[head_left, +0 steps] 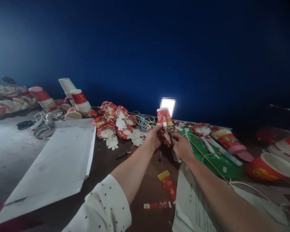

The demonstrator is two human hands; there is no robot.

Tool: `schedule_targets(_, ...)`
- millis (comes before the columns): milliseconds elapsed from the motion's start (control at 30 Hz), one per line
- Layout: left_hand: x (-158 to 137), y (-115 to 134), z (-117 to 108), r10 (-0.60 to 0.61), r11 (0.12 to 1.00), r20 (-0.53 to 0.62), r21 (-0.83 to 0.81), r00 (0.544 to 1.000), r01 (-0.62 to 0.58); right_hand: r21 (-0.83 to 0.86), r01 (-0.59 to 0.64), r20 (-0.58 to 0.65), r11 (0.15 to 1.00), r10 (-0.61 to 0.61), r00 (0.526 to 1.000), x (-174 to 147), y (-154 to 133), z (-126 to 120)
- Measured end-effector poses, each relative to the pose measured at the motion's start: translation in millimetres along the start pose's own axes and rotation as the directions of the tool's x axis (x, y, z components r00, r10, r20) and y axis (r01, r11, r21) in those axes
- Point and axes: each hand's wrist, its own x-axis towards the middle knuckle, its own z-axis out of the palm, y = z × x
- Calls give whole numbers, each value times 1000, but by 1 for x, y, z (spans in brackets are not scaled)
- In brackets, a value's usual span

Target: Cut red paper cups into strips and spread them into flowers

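Observation:
My left hand (155, 139) is closed, thumb and fingers pinched on something small that I cannot make out. Close beside it, my right hand (181, 146) grips black-handled scissors (170, 139), with the blades toward the left fingertips. Just beyond both hands is a red printed paper cup (161, 116); whether the left fingers touch it I cannot tell. A dark pen-like stick (160, 155) shows under the hands. Nearer to me on the brown table lie a red and yellow cut paper piece (168, 186) and a narrow red strip (157, 205).
Left of the hands are a pile of paper cutout figures (118, 120), a white board (60, 158) and stacked cups (81, 100). To the right lie a green sheet (217, 161), a red paper bowl (268, 167) and a printed plastic bag (193, 199). A bright light (168, 103) glows behind.

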Motion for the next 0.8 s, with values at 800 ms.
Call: schedule_targets(800,5,-1,-7,-71,992,65,113,995,63,-22,4,-33,1000,-5,999,9,1,-12)
